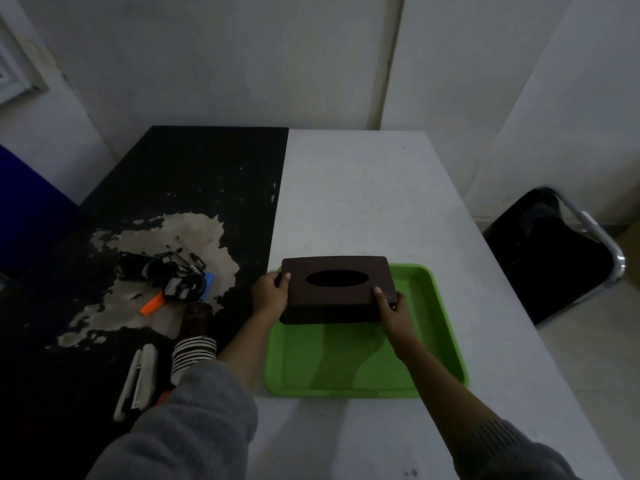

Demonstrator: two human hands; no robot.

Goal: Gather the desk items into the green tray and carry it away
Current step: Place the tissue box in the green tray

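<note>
A dark brown tissue box (337, 289) with an oval slot on top is over the far half of the green tray (367, 358), which lies on the white table. My left hand (270, 296) grips the box's left end and my right hand (393, 308) grips its near right corner. I cannot tell whether the box rests on the tray floor or hangs just above it. On the dark worn mat to the left lie an orange marker (152, 304), a black tape dispenser (183, 287), a white stapler (136, 379), a brown cup (196, 318) and a ribbed white cup (194, 355).
A tangle of black cables and clips (149, 266) lies on the mat beyond the marker. A black chair with a chrome frame (561, 251) stands past the table's right edge. The wall is close behind the table. A blue surface (24, 209) is at far left.
</note>
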